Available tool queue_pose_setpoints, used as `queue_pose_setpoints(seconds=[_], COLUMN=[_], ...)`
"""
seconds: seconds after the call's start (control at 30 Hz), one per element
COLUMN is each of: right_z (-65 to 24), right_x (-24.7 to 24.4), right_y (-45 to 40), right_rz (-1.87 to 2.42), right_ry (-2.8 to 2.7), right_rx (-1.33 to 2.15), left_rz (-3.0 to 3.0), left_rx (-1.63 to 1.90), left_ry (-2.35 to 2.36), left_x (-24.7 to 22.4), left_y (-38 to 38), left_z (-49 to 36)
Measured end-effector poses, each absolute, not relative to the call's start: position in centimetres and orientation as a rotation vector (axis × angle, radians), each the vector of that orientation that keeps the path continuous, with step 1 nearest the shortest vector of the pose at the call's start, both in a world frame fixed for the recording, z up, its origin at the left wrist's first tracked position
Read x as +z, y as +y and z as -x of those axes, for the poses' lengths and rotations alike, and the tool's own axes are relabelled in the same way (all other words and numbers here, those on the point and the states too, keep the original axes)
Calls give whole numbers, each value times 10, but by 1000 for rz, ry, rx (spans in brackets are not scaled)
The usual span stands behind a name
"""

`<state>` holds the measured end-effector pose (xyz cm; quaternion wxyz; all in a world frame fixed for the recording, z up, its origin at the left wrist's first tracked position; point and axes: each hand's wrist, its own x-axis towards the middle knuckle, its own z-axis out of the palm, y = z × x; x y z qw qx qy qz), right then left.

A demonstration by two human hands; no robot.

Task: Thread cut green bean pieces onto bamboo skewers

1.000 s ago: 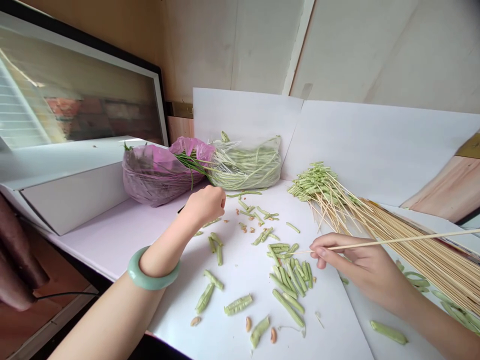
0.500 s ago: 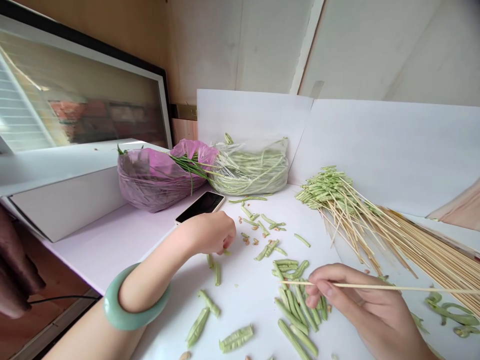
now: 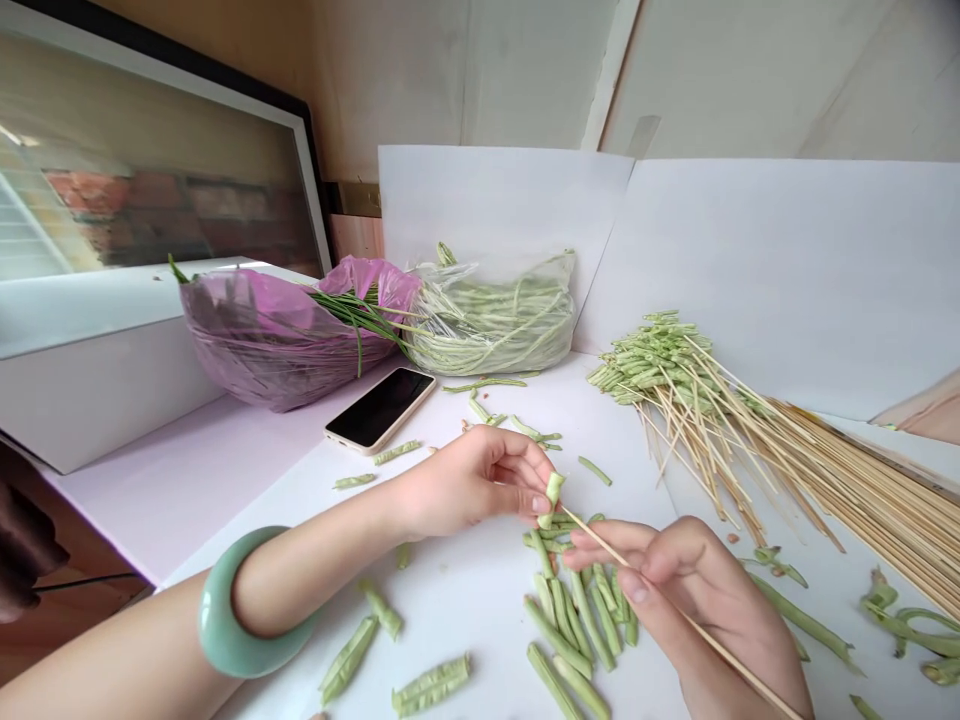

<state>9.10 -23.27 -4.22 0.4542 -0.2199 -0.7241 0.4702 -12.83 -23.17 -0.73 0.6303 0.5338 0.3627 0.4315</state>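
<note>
Bean piece (image 3: pixel 550 505) sits pinched in the left hand (image 3: pixel 484 480), while the right hand (image 3: pixel 694 590) lightly grips a thin wooden skewer (image 3: pixel 594 536) whose end reaches the piece; whether it is inside, I cannot tell. Just below and between the hands, cut bean pods (image 3: pixel 558 638) lie side by side on the worktop (image 3: pixel 262 445). Beyond the left hand lies a phone (image 3: pixel 382 408), with a purple bag (image 3: pixel 277 350) and a clear bag of long beans (image 3: pixel 495 325) farther off. Past the right hand, loaded skewers (image 3: pixel 656 370) rest beside a bundle of bare sticks (image 3: pixel 855 475).
</note>
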Motion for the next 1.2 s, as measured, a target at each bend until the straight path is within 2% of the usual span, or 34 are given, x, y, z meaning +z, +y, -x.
queue_pose_setpoints(seconds=[0.4, 0.73, 1.2], right_z=[-91, -88, -88], right_x=[-45, -40, -48], right_y=[-236, -237, -238], right_rz=[510, 459, 404], right_ry=[-1778, -1807, -1766], right_rx=[1263, 1209, 1285], left_rz=[-1150, -1114, -1297], left_rx=[991, 1015, 1004], left_ry=[806, 770, 807], left_x=[-8, -8, -12], left_y=[-231, -230, -237], left_z=[125, 123, 122])
